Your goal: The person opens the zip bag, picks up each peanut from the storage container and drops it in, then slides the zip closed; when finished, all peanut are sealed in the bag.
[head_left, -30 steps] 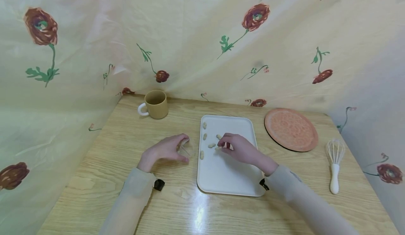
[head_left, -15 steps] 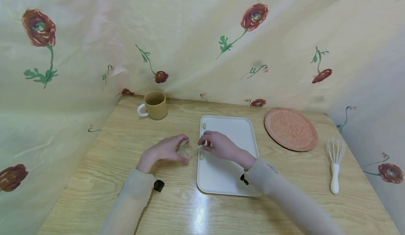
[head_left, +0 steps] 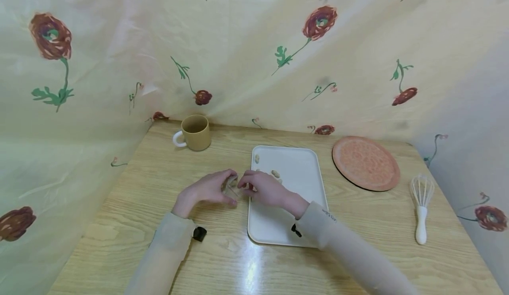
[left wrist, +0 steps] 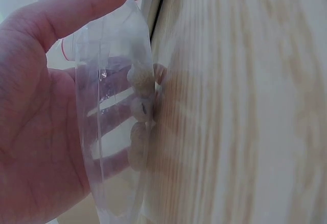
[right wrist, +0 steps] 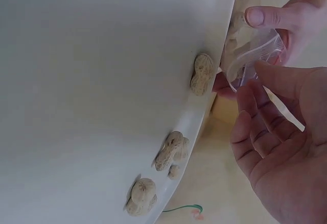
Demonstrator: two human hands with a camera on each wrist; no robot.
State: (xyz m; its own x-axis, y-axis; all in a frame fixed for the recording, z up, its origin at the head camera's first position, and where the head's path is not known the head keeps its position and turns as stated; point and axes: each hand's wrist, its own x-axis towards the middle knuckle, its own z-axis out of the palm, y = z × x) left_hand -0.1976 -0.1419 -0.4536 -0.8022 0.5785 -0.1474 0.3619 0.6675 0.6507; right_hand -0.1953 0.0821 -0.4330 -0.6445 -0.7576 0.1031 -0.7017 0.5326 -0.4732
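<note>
The left hand holds a clear, thin plastic zip bag between its thumb and fingers, which are spread well apart around it; low inside the bag, close to those fingers, lie several pale tan peanuts in ridged shells. The right hand reaches over to the bag's mouth, its fingers partly curled and the gap between thumb and forefinger narrow; whether they pinch anything cannot be told, since the bag's edge and the fingertips overlap. Under the right hand lies a white rectangular tray with rounded corners and a low rim, bearing more whole peanuts, one of them just beside the right fingers and others farther beyond them along the rim. Well beyond the left fingers stands an upright tan mug with a white handle. Well to the right of the right fingers lie a flat, round, orange-pink mat and, farther off, a white-handled wire whisk, all on a light wood-grain table.
</note>
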